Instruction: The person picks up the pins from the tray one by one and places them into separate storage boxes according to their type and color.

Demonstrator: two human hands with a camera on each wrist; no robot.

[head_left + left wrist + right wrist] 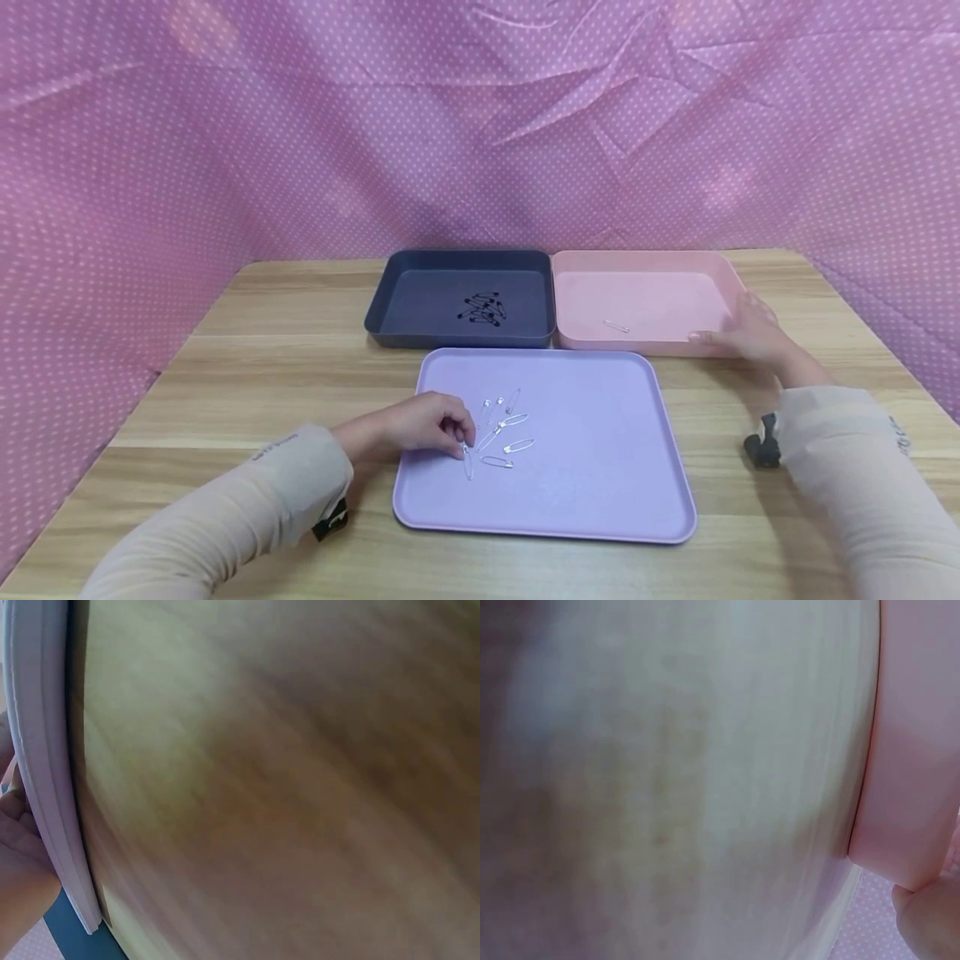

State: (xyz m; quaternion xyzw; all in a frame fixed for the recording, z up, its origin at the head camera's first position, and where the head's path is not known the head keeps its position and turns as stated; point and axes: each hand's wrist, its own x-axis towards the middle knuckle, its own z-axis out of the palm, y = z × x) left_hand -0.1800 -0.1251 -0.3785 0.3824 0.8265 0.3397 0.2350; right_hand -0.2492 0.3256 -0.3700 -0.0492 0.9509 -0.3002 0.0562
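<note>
Over the left part of a lavender tray, my left hand pinches a silver safety pin between thumb and fingertips. Several other silver safety pins lie loosely just right of those fingers. My right hand holds the near right corner of a pink tray, thumb at the front rim and fingers along the right side. One silver safety pin lies inside that tray. The left wrist view catches only the lavender tray's edge and part of the hand; the pinched pin is hidden there.
A dark grey tray stands left of the pink one, with a pile of black safety pins in it. All three trays are on a wooden table. A pink dotted cloth hangs behind the table and at both sides.
</note>
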